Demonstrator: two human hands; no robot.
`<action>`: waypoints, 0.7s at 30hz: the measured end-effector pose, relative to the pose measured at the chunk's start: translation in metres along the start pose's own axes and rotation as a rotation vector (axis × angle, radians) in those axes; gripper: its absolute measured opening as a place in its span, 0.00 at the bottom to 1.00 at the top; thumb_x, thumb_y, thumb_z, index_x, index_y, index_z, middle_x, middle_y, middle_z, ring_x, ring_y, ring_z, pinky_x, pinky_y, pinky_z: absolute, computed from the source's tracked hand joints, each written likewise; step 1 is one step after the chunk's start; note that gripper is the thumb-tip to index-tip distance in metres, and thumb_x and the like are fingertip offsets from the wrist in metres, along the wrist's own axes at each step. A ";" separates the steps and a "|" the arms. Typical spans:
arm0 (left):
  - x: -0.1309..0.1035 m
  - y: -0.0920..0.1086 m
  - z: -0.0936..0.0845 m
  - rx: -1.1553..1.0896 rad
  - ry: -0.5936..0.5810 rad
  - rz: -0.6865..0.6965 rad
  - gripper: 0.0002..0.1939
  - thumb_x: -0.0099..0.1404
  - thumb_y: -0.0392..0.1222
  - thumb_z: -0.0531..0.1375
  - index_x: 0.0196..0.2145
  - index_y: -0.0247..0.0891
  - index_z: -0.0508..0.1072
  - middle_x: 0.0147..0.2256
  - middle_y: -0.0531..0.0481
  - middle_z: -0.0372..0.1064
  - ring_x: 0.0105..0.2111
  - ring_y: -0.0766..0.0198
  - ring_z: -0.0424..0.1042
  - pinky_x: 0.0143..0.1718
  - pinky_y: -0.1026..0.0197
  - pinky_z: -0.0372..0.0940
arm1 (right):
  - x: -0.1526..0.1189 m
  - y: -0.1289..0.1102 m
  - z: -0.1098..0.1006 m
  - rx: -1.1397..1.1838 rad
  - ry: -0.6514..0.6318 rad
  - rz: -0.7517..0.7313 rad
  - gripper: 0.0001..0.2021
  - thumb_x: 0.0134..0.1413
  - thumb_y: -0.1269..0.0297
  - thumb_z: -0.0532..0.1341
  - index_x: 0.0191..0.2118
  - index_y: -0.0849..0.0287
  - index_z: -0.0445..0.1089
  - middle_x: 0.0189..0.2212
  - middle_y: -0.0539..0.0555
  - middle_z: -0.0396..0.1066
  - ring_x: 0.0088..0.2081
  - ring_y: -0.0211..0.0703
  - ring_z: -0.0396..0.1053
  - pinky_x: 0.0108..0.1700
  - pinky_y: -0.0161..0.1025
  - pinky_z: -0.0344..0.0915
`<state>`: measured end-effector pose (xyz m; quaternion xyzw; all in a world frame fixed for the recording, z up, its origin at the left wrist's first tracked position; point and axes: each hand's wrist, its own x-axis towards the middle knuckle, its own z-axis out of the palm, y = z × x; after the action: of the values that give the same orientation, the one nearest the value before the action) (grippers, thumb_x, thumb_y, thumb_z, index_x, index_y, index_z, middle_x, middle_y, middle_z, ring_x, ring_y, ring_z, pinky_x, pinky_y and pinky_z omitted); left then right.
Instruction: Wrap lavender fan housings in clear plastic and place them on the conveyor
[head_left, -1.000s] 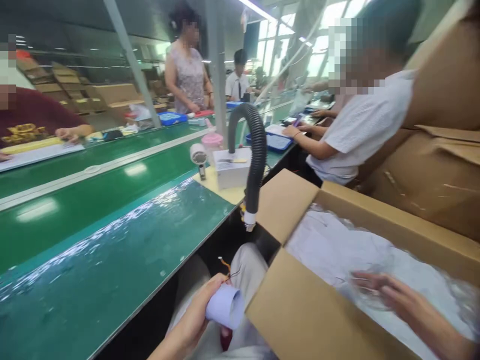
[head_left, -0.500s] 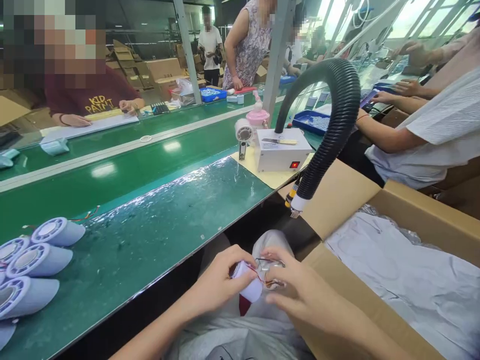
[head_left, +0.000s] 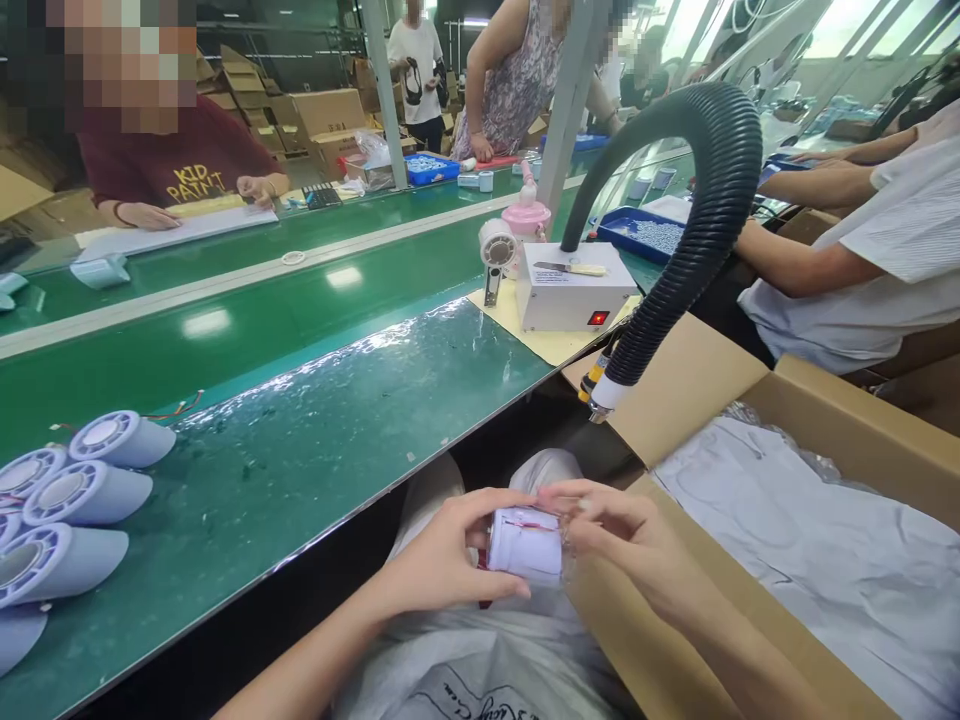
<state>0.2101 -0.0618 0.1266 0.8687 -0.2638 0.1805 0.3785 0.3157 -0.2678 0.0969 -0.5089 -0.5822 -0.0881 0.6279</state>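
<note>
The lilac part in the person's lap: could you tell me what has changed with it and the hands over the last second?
The right hand left the box and came over to the lilac part, joining the left hand; both now grip it, turned on its side with its red wire on top. The left hand held it throughout. The finished parts on the belt lie as before.

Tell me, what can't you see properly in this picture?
Head view only:
- White part: both hands cover its ends; the left hand wraps one side, the right hand the other. Its red wires are too thin to trace.
- Box: crinkled plastic hides what lies inside, and the picture edge cuts it off.
- Row of white parts: cut off by the left edge.
- Hose: its tip is too small to make out.
</note>
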 end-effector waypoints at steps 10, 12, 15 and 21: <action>-0.012 0.007 0.007 -0.104 0.003 0.045 0.37 0.56 0.40 0.69 0.61 0.58 0.62 0.58 0.52 0.59 0.51 0.65 0.67 0.51 0.64 0.64 | -0.021 0.000 -0.004 -0.565 -0.084 -0.328 0.19 0.59 0.62 0.63 0.54 0.48 0.61 0.59 0.43 0.60 0.59 0.28 0.60 0.59 0.23 0.59; -0.013 0.011 0.006 -0.008 0.004 0.062 0.39 0.56 0.41 0.69 0.61 0.61 0.61 0.60 0.54 0.57 0.55 0.62 0.65 0.55 0.61 0.63 | -0.021 -0.005 -0.003 -0.482 -0.086 -0.287 0.18 0.58 0.63 0.63 0.53 0.50 0.64 0.56 0.46 0.64 0.55 0.30 0.65 0.55 0.24 0.65; -0.014 0.013 0.004 0.035 -0.012 0.105 0.39 0.56 0.40 0.69 0.61 0.62 0.61 0.61 0.55 0.55 0.59 0.61 0.60 0.59 0.58 0.61 | -0.021 -0.008 -0.003 -0.368 -0.108 -0.225 0.18 0.58 0.65 0.63 0.53 0.51 0.64 0.55 0.47 0.65 0.53 0.30 0.67 0.52 0.25 0.68; -0.016 0.011 0.001 0.123 -0.012 0.155 0.41 0.55 0.41 0.70 0.61 0.67 0.59 0.62 0.59 0.54 0.62 0.64 0.55 0.61 0.63 0.58 | -0.024 -0.003 -0.003 -0.145 -0.165 0.073 0.18 0.61 0.58 0.61 0.56 0.51 0.62 0.57 0.52 0.60 0.53 0.37 0.65 0.54 0.34 0.67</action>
<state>0.1905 -0.0641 0.1239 0.8683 -0.3211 0.2197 0.3078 0.3081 -0.2832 0.0793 -0.5794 -0.6050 -0.0650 0.5423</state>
